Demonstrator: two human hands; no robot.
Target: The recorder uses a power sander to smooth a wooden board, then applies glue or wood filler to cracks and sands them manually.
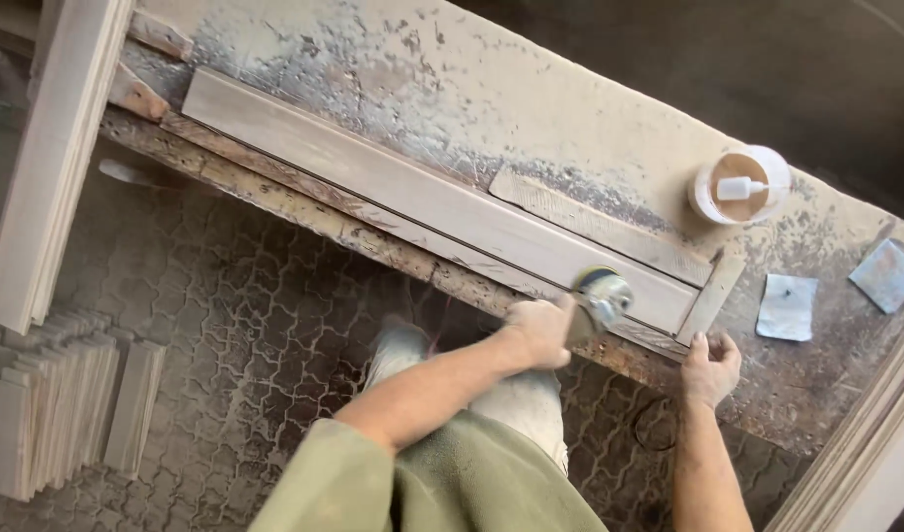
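A long grey wooden board [412, 192] lies lengthwise on a dusty workbench [491, 89]. My left hand [538, 330] grips a small power sander [602, 294], whose round disc sits on the board's near-right end. My right hand [710, 366] rests with its fingers on the bench's front edge, just below a short wooden stop block [713, 296] at the end of the board. A thinner strip of wood [600, 227] lies along the board's far side.
A white tub [739, 185] with a small bottle in it stands at the back right. Two sandpaper squares [787, 307] [887, 276] lie right of the board. Slats [58, 404] are stacked on the paved floor at left, under tall leaning boards [53, 148]. A cable loop [654, 424] hangs below the bench.
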